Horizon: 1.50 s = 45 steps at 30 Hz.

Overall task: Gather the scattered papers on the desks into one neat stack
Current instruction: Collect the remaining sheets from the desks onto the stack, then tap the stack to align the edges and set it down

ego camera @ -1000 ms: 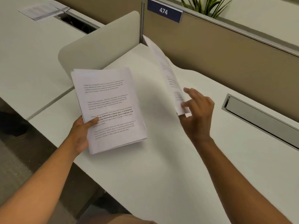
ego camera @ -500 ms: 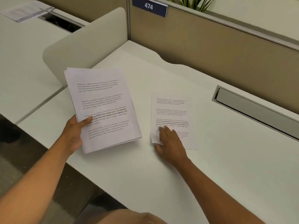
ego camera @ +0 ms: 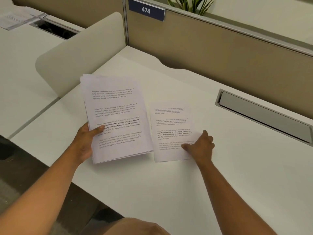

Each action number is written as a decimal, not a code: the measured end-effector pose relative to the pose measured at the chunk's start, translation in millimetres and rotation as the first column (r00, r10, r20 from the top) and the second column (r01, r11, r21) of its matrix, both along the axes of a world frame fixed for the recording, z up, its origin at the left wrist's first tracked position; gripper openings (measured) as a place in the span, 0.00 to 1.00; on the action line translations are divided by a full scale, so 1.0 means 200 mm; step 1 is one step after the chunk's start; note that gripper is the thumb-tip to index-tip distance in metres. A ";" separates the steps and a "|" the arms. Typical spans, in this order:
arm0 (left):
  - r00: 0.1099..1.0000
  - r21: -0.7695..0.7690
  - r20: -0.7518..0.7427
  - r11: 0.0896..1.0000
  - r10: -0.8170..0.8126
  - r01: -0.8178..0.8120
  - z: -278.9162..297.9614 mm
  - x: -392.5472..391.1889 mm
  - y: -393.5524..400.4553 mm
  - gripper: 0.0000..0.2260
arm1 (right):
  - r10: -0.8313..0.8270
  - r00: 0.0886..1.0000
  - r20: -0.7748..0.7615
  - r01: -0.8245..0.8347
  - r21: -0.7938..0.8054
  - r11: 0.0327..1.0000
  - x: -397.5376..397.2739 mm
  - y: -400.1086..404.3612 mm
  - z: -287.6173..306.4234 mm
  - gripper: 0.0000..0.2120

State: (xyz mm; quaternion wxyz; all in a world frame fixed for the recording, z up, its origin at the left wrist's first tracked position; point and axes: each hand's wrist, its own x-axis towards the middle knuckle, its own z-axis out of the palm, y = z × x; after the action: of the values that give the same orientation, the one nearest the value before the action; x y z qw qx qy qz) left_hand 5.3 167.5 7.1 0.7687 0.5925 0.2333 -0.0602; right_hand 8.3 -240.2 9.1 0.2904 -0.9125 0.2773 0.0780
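My left hand grips a stack of printed papers by its left edge, thumb on top, holding it just above the white desk. Right beside the stack, a single printed sheet lies flat on the desk. My right hand rests on the sheet's lower right part, fingers pressed down on it. Another loose paper lies on the neighbouring desk at the far top left.
A beige divider panel separates the two desks. A tan partition with a blue "474" sign runs along the back. A grey cable flap is set into the desk at right; an open cable slot is at top left.
The single sheet, held up in the air by my right hand a second ago, now lies flat on the desk. My right hand has shifted from its lower left to its lower right.
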 end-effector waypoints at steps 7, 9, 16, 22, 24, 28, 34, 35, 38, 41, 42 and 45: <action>0.999 0.005 -0.020 0.999 -0.034 0.034 0.02 0.02 -0.07 0.16 | -0.008 1.000 -0.030 0.014 0.194 0.981 0.06 -0.15 -0.01 0.32; 0.999 0.010 -0.024 0.999 -0.041 0.041 0.02 0.03 -0.08 0.15 | -0.015 0.999 0.050 0.001 0.276 0.961 0.05 -0.18 0.00 0.20; 0.997 0.022 -0.021 0.997 -0.073 0.074 0.04 0.08 -0.14 0.15 | -0.277 0.916 0.289 0.063 0.579 0.813 0.02 -0.33 0.13 0.12; 0.989 -0.016 -0.001 0.989 -0.145 0.145 0.07 0.15 -0.26 0.19 | -0.267 0.902 0.338 -0.043 0.686 0.726 -0.07 -0.29 0.30 0.06; 0.982 -0.026 0.001 0.982 -0.189 0.189 0.09 0.17 -0.33 0.19 | -0.227 0.905 0.360 -0.097 0.695 0.713 -0.11 -0.22 0.33 0.07; 0.958 -0.043 0.012 0.957 -0.288 0.288 0.14 0.23 -0.49 0.15 | -0.215 0.901 0.376 -0.123 0.699 0.704 -0.17 -0.05 0.33 0.14; 0.885 -0.192 0.063 0.864 -0.461 0.464 0.19 0.34 -0.66 0.22 | -0.236 0.886 0.399 -0.061 0.606 0.793 -0.26 0.10 0.33 0.14; 0.865 -0.218 0.074 0.838 -0.496 0.500 0.19 0.36 -0.67 0.27 | -0.242 0.882 0.405 -0.040 0.575 0.817 -0.27 0.11 0.33 0.14; 0.808 -0.223 0.110 0.778 -0.578 0.587 0.19 0.40 -0.69 0.33 | -0.233 0.867 0.441 0.005 0.461 0.887 -0.32 0.16 0.35 0.12; 0.801 -0.177 0.119 0.781 -0.587 0.599 0.18 0.42 -0.71 0.25 | -0.213 0.856 0.470 0.010 0.398 0.917 -0.35 0.22 0.35 0.11; 0.800 -0.173 0.116 0.781 -0.589 0.600 0.19 0.42 -0.70 0.22 | -0.218 0.847 0.484 0.018 0.384 0.923 -0.36 0.24 0.36 0.12; 0.769 -0.167 0.124 0.750 -0.628 0.640 0.20 0.43 -0.68 0.19 | -0.339 0.795 0.503 0.176 0.344 0.922 -0.37 0.23 0.39 0.23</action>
State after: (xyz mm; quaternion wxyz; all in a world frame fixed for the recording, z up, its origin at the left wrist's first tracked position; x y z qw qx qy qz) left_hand 91.3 30.9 46.9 0.7646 0.5580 -0.0117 -0.3224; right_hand -66.3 -194.4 88.1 0.4918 -0.7984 0.2901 -0.1913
